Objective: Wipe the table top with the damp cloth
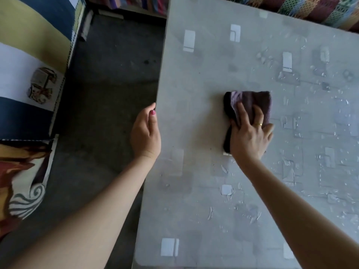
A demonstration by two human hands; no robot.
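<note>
Purple, folded terry cloth (250, 105) lies flat near the middle of the grey patterned table top (204, 78), which shows white rectangles and water droplets on its right part. The right hand (250, 133), a gold ring on one finger, presses down on the cloth with fingers spread and nearly straight. The left hand (145, 133) rests against the table's left edge, thumb on top, remaining fingers hidden below the edge. Dark concrete floor (108, 84) lies left of the table.

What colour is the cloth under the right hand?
Dark purple folded cloth, with a lighter lilac fold near the fingers; seen in the head view.
</note>
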